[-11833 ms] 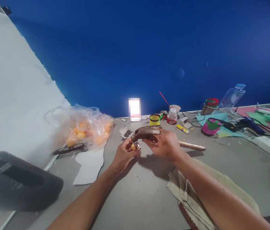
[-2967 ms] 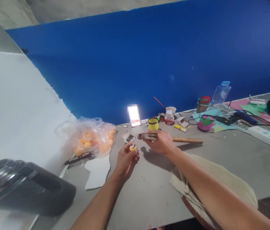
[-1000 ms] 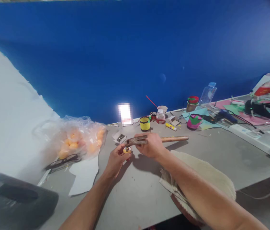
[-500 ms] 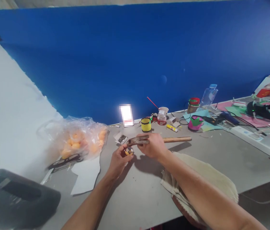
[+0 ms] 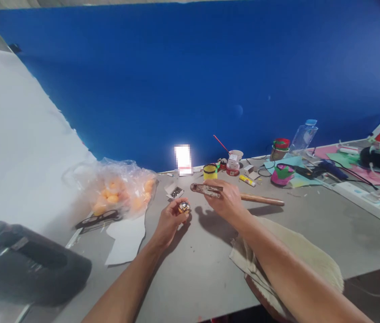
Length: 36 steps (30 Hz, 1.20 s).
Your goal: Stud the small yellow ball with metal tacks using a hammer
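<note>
Closed around a small orange ball (image 5: 184, 207) is my left hand (image 5: 170, 220); shiny metal tack heads cover much of the ball's upper side. My right hand (image 5: 225, 197) grips a hammer (image 5: 262, 199) close to its head, and the wooden handle sticks out to the right. The worn metal head is raised above and to the right of the ball, apart from it. Just beyond my left hand stands a small open box (image 5: 175, 192) of metal tacks.
At left lie a plastic bag of orange balls (image 5: 112, 195), glasses (image 5: 99, 219), white paper (image 5: 127, 240) and a dark cylinder (image 5: 31, 264). A cream cloth (image 5: 298, 246) lies under my right forearm. Behind are a yellow cup (image 5: 210, 172), glue stick (image 5: 247, 180) and bottle (image 5: 304, 137).
The hammer head has lifted away from the ball, up and to the right. More of the ball's tack-covered top shows. The whole view has shifted slightly.
</note>
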Tool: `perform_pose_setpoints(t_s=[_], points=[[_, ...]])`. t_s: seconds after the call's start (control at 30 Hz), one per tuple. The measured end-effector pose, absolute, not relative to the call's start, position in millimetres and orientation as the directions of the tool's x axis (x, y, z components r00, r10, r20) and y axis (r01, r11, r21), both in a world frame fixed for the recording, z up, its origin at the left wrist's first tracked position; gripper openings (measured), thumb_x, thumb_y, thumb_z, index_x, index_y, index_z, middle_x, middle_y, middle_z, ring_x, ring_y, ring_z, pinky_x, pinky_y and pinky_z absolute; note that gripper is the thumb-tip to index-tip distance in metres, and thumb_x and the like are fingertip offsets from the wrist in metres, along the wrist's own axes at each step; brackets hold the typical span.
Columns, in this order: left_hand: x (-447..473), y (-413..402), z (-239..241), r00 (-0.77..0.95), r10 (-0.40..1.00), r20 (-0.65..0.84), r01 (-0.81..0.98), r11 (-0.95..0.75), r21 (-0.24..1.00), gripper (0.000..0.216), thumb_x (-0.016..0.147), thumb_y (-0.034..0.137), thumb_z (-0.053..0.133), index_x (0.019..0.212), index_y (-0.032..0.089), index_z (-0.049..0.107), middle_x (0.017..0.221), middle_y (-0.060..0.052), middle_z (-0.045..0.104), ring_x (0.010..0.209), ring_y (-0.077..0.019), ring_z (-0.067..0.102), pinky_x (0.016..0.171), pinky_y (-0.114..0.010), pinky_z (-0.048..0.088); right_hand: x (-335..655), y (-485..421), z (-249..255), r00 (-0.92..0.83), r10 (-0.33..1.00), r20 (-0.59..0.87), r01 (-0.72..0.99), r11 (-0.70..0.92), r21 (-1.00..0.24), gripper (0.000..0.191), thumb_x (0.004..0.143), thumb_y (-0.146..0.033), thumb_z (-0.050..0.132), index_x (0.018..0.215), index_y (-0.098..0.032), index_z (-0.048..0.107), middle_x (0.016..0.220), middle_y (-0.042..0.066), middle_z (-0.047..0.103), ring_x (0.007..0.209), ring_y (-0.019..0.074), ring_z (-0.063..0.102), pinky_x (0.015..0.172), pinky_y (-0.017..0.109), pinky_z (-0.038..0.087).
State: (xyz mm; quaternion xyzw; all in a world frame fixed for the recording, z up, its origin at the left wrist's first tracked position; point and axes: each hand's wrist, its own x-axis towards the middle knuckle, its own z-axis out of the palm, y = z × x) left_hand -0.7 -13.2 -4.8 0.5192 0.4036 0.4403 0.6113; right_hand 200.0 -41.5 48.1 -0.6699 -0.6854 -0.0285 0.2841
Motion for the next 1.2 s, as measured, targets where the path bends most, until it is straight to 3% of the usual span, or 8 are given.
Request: perform_pose_setpoints(t_s=[0.17, 0.43, 0.63, 0.87, 1.2], points=[[-2, -11, -2, 0.274, 0.958, -0.089, -0.255, 0.162, 0.953, 0.047, 0.062, 0.021, 0.084, 0.107, 0.018, 0.071, 0.101, -0.006, 0.071, 0.063, -0.0093, 0.059, 0.061, -0.025, 0.045, 209, -25, 37, 0.034, 0.973, 0.23, 0.956, 0.035, -0.29, 0.017, 0.089, -0.024, 0.06, 0.101, -0.024, 0.07, 0.107, 0.007, 0.076, 0.098, 0.023, 0.066, 0.07, 0.028, 0.037], [-6, -5, -4, 0.271, 0.952, -0.142, -0.385, 0.242, 0.89, 0.039, 0.072, 0.026, 0.077, 0.108, 0.013, 0.069, 0.096, -0.012, 0.073, 0.061, -0.0134, 0.06, 0.055, -0.025, 0.045, 213, -11, 20, -0.084, 0.996, 0.006, 0.956, 0.082, -0.282, 0.025, 0.083, -0.031, 0.072, 0.106, -0.022, 0.073, 0.107, 0.009, 0.073, 0.099, 0.0247, 0.066, 0.078, 0.029, 0.043], [-7, 0, -6, 0.222, 0.955, -0.194, -0.489, 0.282, 0.826, 0.031, 0.079, 0.029, 0.073, 0.104, 0.011, 0.071, 0.09, -0.012, 0.072, 0.062, -0.0131, 0.06, 0.054, -0.024, 0.047, 211, -16, 23, -0.112, 0.979, 0.171, 0.937, 0.161, -0.31, 0.03, 0.089, -0.035, 0.069, 0.115, -0.02, 0.074, 0.12, 0.012, 0.067, 0.118, 0.0252, 0.059, 0.092, 0.03, 0.043], [-8, 3, -4, 0.213, 0.948, -0.235, -0.521, 0.314, 0.794, 0.025, 0.082, 0.023, 0.071, 0.104, 0.012, 0.072, 0.092, -0.012, 0.072, 0.062, -0.012, 0.061, 0.055, -0.023, 0.051, 203, -20, 30, -0.111, 0.987, 0.119, 0.936, 0.143, -0.32, 0.022, 0.096, -0.034, 0.059, 0.101, -0.022, 0.077, 0.107, 0.008, 0.075, 0.103, 0.0206, 0.066, 0.08, 0.026, 0.043], [-6, -1, 4, 0.185, 0.944, -0.271, -0.472, 0.328, 0.819, 0.022, 0.081, 0.024, 0.072, 0.098, 0.012, 0.072, 0.083, -0.01, 0.071, 0.055, -0.0111, 0.057, 0.046, -0.02, 0.047, 202, -14, 23, 0.004, 0.99, 0.138, 0.915, 0.053, -0.401, 0.022, 0.096, -0.032, 0.056, 0.098, -0.023, 0.076, 0.105, 0.006, 0.077, 0.099, 0.0193, 0.068, 0.078, 0.027, 0.045]])
